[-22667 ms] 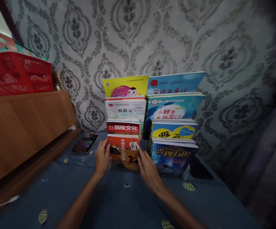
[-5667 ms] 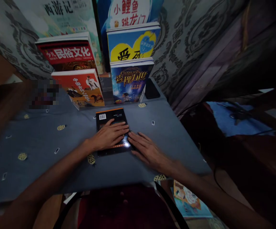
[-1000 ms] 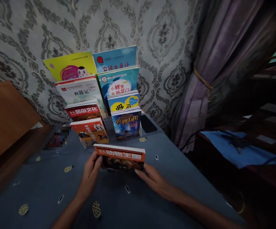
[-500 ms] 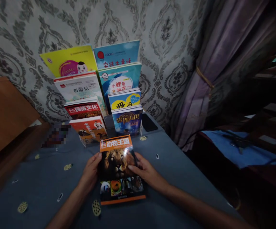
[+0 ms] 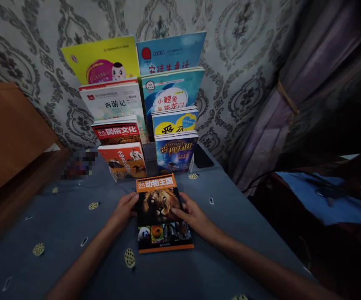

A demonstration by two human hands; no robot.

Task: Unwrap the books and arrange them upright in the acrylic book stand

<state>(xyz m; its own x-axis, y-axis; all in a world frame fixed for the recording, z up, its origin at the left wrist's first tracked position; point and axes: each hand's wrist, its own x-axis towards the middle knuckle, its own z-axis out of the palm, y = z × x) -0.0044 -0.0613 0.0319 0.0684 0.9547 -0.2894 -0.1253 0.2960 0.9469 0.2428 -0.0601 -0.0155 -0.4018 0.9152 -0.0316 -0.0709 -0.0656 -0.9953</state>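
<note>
A book with a lion on its cover and an orange title band [image 5: 163, 214] lies flat, face up, on the blue patterned tablecloth [image 5: 61, 233]. My left hand [image 5: 124, 210] holds its left edge, fingers curled against it. My right hand [image 5: 191, 213] rests on its right side with fingers laid over the cover. Just beyond the book stands a tiered display rack of several books [image 5: 143, 112], covers facing me, against the wall.
A dark phone [image 5: 202, 156] lies right of the rack. A wooden cabinet [image 5: 8, 133] stands at the left. A curtain [image 5: 295, 91] hangs at the right, beside a low surface with a blue cloth [image 5: 324, 196]. A blurred patch sits left of the rack.
The lion book, held tilted up on edge a second ago, has been laid flat face up on the cloth. Both hands stay at its sides. The view has shifted slightly.
</note>
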